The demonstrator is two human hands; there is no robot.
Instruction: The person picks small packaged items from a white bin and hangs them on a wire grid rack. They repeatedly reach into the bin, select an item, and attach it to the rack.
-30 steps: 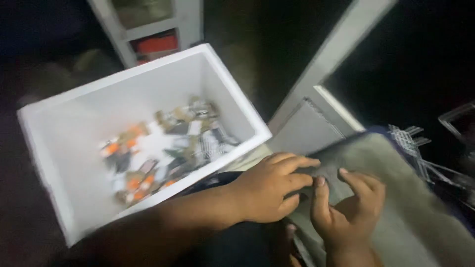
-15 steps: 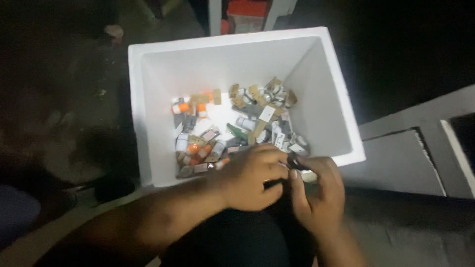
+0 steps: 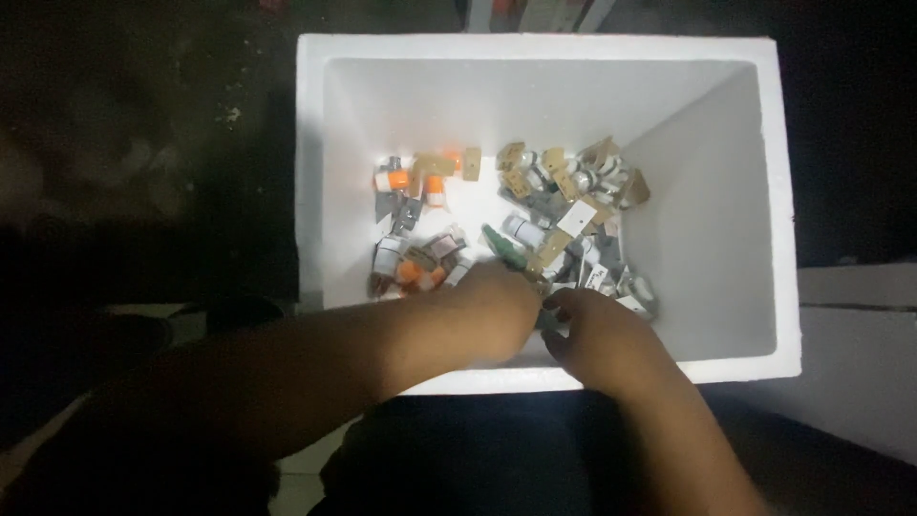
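A white foam box (image 3: 310, 172) sits on the dark floor, holding a pile of small parts (image 3: 564, 205) in grey, tan and white, plus some with orange caps (image 3: 413, 182). Both my hands reach over the box's near wall into the pile. My left hand (image 3: 489, 313) is curled, knuckles up, over the parts near the front middle. My right hand (image 3: 600, 336) lies just to its right, fingertips down among grey and white pieces (image 3: 626, 287). The fingertips of both hands are hidden, so I cannot tell whether either holds a part.
Dark floor surrounds the box on the left and far side. A pale flat panel (image 3: 860, 363) lies to the right of the box. Red and white shapes (image 3: 535, 14) show at the top edge.
The view has swung from a grey cloth at the right to straight above the box. My hands, together at the box's near rim before, now dip inside among the parts.
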